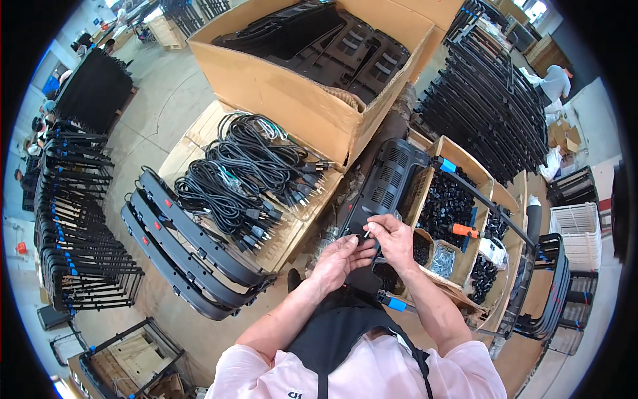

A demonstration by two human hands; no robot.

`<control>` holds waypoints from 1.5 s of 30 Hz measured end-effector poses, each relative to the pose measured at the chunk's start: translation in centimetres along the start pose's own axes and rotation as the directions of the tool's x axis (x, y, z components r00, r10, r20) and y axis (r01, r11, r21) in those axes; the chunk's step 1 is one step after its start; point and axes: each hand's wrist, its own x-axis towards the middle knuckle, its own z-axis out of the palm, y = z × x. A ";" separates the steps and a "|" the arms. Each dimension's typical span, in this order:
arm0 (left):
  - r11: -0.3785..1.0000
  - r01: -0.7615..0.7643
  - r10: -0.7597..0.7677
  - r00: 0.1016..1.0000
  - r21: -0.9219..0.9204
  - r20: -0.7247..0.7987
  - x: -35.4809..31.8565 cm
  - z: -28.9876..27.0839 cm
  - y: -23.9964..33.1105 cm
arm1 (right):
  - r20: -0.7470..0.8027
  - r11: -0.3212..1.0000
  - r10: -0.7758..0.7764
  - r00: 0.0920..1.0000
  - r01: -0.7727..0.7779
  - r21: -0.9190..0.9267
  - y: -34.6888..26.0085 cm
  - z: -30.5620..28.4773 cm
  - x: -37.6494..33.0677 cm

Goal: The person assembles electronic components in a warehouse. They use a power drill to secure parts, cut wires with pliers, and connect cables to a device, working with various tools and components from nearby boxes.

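Over a black plastic housing with vent slots (391,174), my two hands meet fingertip to fingertip. My right hand (395,243) pinches a thin, pale, pin-like piece (367,233) between thumb and forefinger; its exact kind is too small to tell. Just to the left, my left hand (339,263) has its thumb and forefinger pressed together, with the other fingers loosely curled. Something small and dark seems to be at its fingertips, but I cannot make it out. The housing lies beside a black tubular frame with blue bands (448,166).
A wooden bin (488,176) at right holds black parts, silvery screws (442,259) and an orange-handled tool (465,231). Bundled power cords (229,176) lie on cardboard at left, beside curved black panels (179,246). A big carton (286,113) of black panels stands ahead.
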 end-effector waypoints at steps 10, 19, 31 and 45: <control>0.974 0.090 -0.085 0.996 0.208 -0.031 2.9 2.4 0.2 | -0.061 0.999 -0.011 0.998 0.009 -0.040 -0.1 -2.5 1.0; 0.970 0.136 -0.121 0.989 0.204 -0.081 5.4 2.7 -0.9 | 0.255 0.670 -0.314 0.915 0.403 -0.624 -1.5 -5.1 1.2; 0.979 0.088 -0.080 0.996 0.186 -0.047 8.6 5.5 1.1 | 0.342 0.339 -0.620 0.707 0.634 -0.695 -2.6 -7.6 11.3; 0.940 0.173 -0.144 0.982 0.293 -0.119 4.4 4.1 -2.4 | 0.294 0.333 -0.527 0.797 0.512 -0.792 0.0 -6.6 18.6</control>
